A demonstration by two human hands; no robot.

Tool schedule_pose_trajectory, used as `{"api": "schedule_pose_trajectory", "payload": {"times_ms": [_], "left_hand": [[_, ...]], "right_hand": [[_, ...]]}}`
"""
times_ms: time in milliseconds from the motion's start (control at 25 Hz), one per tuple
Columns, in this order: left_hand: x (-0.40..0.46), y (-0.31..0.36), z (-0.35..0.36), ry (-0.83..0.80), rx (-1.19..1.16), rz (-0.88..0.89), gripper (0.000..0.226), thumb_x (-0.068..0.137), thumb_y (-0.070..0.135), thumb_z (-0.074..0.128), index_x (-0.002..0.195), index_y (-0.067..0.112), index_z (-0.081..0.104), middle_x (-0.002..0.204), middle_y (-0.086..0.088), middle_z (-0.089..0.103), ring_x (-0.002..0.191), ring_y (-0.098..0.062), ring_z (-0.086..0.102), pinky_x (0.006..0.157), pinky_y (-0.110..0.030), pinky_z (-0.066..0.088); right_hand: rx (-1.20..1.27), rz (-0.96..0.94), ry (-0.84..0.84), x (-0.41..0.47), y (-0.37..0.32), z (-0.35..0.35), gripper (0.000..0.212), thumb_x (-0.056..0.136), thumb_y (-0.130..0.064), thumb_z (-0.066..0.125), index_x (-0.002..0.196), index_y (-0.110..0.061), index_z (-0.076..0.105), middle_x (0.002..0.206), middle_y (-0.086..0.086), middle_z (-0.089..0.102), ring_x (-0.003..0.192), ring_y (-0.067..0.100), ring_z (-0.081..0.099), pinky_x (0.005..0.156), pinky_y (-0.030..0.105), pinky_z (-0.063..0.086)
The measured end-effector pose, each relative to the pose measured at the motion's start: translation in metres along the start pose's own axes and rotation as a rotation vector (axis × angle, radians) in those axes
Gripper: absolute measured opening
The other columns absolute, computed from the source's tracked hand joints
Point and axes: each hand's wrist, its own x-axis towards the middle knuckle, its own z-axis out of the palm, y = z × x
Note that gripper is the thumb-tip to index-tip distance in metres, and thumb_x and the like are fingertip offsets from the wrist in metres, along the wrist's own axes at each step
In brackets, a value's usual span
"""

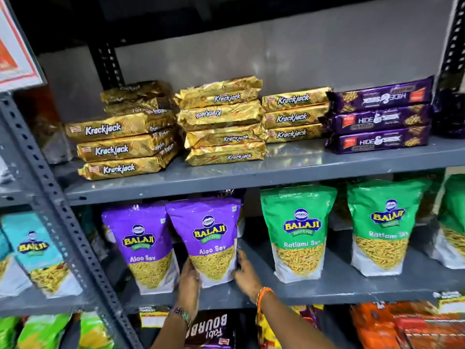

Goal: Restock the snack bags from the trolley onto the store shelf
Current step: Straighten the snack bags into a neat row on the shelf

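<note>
Grey steel rack with two shelves before me. The upper shelf [352, 162] carried three gold Krackjack stacks [221, 122], laid flat side by side, with a further gold pile behind the left one, and a purple Hide & Seek stack [380, 117] three packs high at the right, touching the last gold stack. The lower shelf [352, 285] bore upright pouches: two purple Aloo Sev pouches [141, 245] overlapping at the left, the right one [208, 238] gripped at its base between my hands, and two green Ratlami Sev pouches [299, 233] standing apart to the right.
</note>
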Motion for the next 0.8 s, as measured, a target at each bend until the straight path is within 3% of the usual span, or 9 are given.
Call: {"api": "schedule_pose_trajectory", "payload": {"times_ms": [80,160,320,560,680,800], "left_hand": [[-0.003,0.001,0.001,-0.003,-0.024,-0.026,0.066,0.083,-0.019,0.025,0.126,0.022,0.055,0.08,0.012,0.074,0.064,-0.005,0.06,0.057,-0.019,0.046],[0.002,-0.006,0.0,-0.031,-0.019,-0.052,0.07,0.081,-0.013,0.029,0.136,0.024,0.052,0.08,0.015,0.073,0.073,-0.012,0.052,0.064,-0.028,0.039],[0.006,-0.015,0.002,-0.091,0.02,-0.085,0.085,0.066,0.006,0.038,0.146,0.033,0.049,0.082,0.009,0.06,0.074,-0.012,0.042,0.065,-0.029,0.031],[0.006,-0.022,0.014,-0.079,-0.048,-0.074,0.077,0.076,-0.004,0.033,0.145,0.026,0.05,0.086,0.01,0.071,0.081,-0.015,0.041,0.066,-0.03,0.03],[0.003,-0.015,0.013,-0.067,-0.04,-0.083,0.078,0.073,0.001,0.036,0.145,0.027,0.051,0.111,0.001,0.073,0.093,-0.019,0.047,0.074,-0.031,0.038],[0.009,-0.014,0.008,-0.07,-0.006,-0.078,0.079,0.067,0.006,0.038,0.135,0.041,0.057,0.138,-0.002,0.065,0.115,-0.024,0.057,0.095,-0.034,0.042]], "right_hand": [[0.016,0.032,0.029,-0.006,-0.009,-0.002,0.07,0.07,-0.002,0.053,0.133,-0.032,0.048,0.135,0.005,0.062,0.124,0.023,0.059,0.104,0.042,0.05],[0.083,0.049,0.048,-0.008,-0.007,-0.003,0.064,0.07,-0.001,0.053,0.13,-0.024,0.055,0.13,0.005,0.067,0.121,0.024,0.062,0.103,0.044,0.051],[0.119,0.048,0.091,-0.024,-0.025,-0.01,0.056,0.077,0.008,0.052,0.126,-0.018,0.058,0.126,0.006,0.069,0.117,0.022,0.063,0.105,0.043,0.05],[0.106,0.051,0.086,-0.028,-0.027,-0.015,0.056,0.079,0.008,0.052,0.123,-0.027,0.059,0.122,-0.002,0.07,0.116,0.018,0.064,0.103,0.04,0.051],[0.12,0.057,0.11,-0.027,-0.024,-0.012,0.051,0.077,0.003,0.054,0.118,-0.027,0.062,0.118,-0.003,0.073,0.112,0.016,0.067,0.102,0.043,0.053],[0.109,0.04,0.096,-0.023,-0.017,-0.008,0.052,0.071,-0.003,0.055,0.116,-0.027,0.063,0.116,-0.003,0.074,0.111,0.017,0.068,0.101,0.047,0.053]]}}
